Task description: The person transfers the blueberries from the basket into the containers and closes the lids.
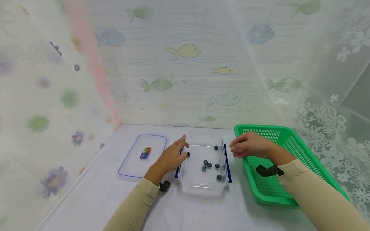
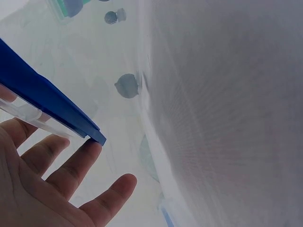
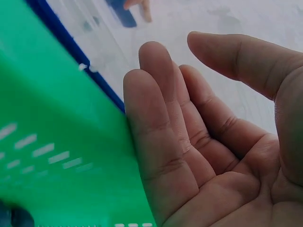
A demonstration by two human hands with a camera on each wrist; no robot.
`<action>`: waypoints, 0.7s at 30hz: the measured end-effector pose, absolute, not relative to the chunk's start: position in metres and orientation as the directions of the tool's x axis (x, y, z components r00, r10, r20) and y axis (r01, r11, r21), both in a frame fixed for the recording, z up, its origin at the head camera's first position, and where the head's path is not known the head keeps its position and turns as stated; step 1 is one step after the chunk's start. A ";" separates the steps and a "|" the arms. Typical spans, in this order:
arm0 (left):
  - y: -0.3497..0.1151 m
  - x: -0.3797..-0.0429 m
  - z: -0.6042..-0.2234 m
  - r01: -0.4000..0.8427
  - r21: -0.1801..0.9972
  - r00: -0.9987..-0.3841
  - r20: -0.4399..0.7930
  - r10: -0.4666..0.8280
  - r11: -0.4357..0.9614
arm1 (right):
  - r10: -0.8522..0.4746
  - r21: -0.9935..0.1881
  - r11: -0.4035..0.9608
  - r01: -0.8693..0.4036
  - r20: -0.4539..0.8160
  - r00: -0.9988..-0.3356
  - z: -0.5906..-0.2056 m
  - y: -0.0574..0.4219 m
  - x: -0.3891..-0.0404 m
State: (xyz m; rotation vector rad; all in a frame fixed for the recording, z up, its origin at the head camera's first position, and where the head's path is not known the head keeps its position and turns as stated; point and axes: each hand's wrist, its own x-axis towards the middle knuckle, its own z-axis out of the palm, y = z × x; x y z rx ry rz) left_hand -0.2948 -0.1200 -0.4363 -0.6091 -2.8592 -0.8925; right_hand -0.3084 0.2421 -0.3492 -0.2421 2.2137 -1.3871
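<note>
A clear plastic container with blue side clips stands on the table, holding several dark blueberries. My left hand is at its left wall. The thumb reaches over the rim beside one blueberry, and in the left wrist view the fingers lie along the outside, one fingertip touching the blue clip. My right hand hovers between the container and the green basket, over the basket's left rim. Its fingers are loosely bent, thumb apart, with nothing between them in the right wrist view.
Left of the container lies a clear lid with a blue edge and a coloured label. The green basket takes up the right side. Printed curtains hang behind and on both sides of the white-covered table.
</note>
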 end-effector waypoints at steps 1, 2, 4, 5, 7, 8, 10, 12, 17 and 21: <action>-0.120 -0.295 -0.436 0.396 0.528 -0.917 0.194 0.348 0.751 | -0.403 -0.877 0.466 0.116 -0.327 -0.855 -0.348 0.244 -0.308; -0.120 -0.294 -0.436 0.396 0.530 -0.917 0.193 0.348 0.750 | -0.400 -0.877 0.467 0.115 -0.326 -0.857 -0.348 0.247 -0.307; -0.120 -0.294 -0.436 0.398 0.529 -0.916 0.196 0.349 0.749 | -0.394 -0.876 0.468 0.115 -0.323 -0.860 -0.347 0.252 -0.307; -0.120 -0.294 -0.436 0.401 0.529 -0.915 0.198 0.350 0.748 | -0.397 -0.876 0.470 0.110 -0.321 -0.860 -0.347 0.255 -0.306; -0.120 -0.294 -0.437 0.401 0.529 -0.915 0.197 0.351 0.748 | -0.399 -0.873 0.475 0.107 -0.323 -0.858 -0.347 0.260 -0.306; -0.120 -0.294 -0.437 0.401 0.528 -0.915 0.196 0.352 0.748 | -0.395 -0.871 0.478 0.111 -0.326 -0.859 -0.347 0.263 -0.306; -0.120 -0.294 -0.437 0.406 0.528 -0.913 0.201 0.355 0.746 | -0.399 -0.869 0.483 0.110 -0.330 -0.856 -0.348 0.269 -0.305; -0.120 -0.295 -0.437 0.406 0.527 -0.913 0.204 0.353 0.746 | -0.392 -0.865 0.490 0.108 -0.330 -0.859 -0.350 0.275 -0.304; -0.120 -0.293 -0.435 0.401 0.533 -0.915 0.200 0.349 0.745 | -0.372 -0.841 0.529 0.113 -0.350 -0.860 -0.357 0.289 -0.303; -0.120 -0.292 -0.434 0.405 0.540 -0.914 0.210 0.348 0.738 | -0.345 -0.787 0.610 0.091 -0.367 -0.864 -0.367 0.298 -0.303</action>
